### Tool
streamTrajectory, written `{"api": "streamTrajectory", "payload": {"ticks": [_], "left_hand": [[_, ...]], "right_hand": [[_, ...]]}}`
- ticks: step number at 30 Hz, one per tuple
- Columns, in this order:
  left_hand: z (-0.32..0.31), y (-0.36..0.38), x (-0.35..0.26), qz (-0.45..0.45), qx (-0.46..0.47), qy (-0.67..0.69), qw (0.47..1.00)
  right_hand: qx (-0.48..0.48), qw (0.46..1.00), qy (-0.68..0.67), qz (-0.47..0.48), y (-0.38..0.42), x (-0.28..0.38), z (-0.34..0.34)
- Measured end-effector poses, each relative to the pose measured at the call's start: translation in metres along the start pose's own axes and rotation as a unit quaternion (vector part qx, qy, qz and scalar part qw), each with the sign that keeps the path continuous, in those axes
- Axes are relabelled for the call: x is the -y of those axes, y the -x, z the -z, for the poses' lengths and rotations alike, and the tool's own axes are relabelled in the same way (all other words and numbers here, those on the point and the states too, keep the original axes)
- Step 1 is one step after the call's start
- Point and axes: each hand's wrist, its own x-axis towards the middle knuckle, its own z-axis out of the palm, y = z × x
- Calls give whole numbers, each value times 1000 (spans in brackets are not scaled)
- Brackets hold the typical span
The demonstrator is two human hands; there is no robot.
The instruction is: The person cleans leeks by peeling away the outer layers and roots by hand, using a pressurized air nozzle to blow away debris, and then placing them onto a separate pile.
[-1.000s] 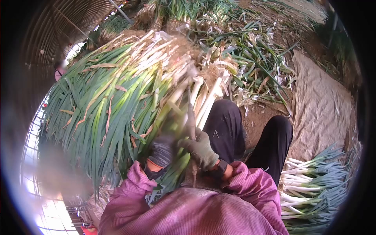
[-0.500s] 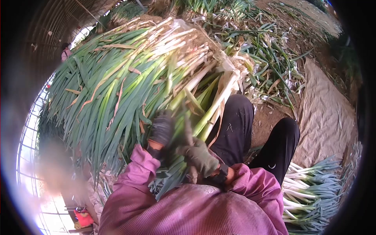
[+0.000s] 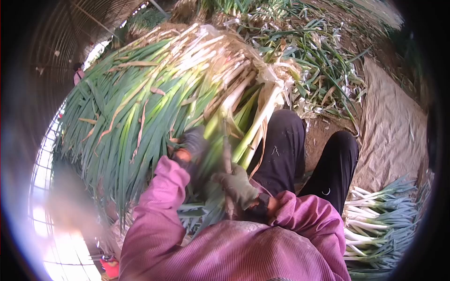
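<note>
Green onions (image 3: 140, 98) lie in a large heap, pale root ends toward the back and green leaves toward the front left. My left hand (image 3: 191, 144), in a dark glove, is at the leaves near the heap's front edge; motion smears its fingers, so its grip is unclear. To its right, my right hand (image 3: 239, 188), in a grey-green glove, is closed around a thin brown stick (image 3: 227, 157) that stands roughly upright in the view. Thick stalks (image 3: 255, 129) run just beyond my right hand, beside my knee.
At the lower right, green onions (image 3: 368, 222) with white stems lie in a pile. Above it is a tan cloth (image 3: 391, 131). Loose leaves (image 3: 323, 65) cover the ground at the back right. A person (image 3: 78, 74) is at the far left, near the wire mesh.
My left hand has shifted slightly left and stays blurred. My right hand remains on the stick, almost in the same place. The view has tilted slightly.
</note>
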Motion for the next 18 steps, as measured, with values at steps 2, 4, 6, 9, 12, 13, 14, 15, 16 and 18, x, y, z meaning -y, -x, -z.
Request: {"api": "streamTrajectory", "payload": {"ticks": [2, 4, 6, 9, 12, 13, 14, 15, 16, 18], "left_hand": [[62, 4, -20, -79, -21, 80, 993], [134, 16, -58, -51, 17, 155, 986], [117, -16, -42, -67, 5, 220, 973], [95, -31, -36, -64, 78, 398, 912], [58, -36, -39, -1, 207, 661, 722], [69, -28, -52, -23, 193, 590, 783], [82, -19, -63, -43, 174, 517, 837], [90, -12, -70, -61, 152, 439, 884], [41, -36, -36, -164, 46, 210, 963], [72, 4, -77, -85, -15, 78, 993]], "right_hand": [[6, 998, -20, 63, 2, 0, 3], [-34, 997, -44, 60, 13, 11, 0], [-50, 996, -35, 60, 16, 10, -1], [-44, 995, -27, 88, 7, 1, 4], [-35, 981, -100, 164, -14, -22, 8], [-37, 981, -87, 169, -13, -21, 9], [-37, 982, -70, 173, -9, -18, 10], [-35, 982, -52, 176, -4, -14, 10], [-18, 995, -5, 103, 18, 13, 12], [20, 1000, -7, 16, 22, 27, 13]]}}
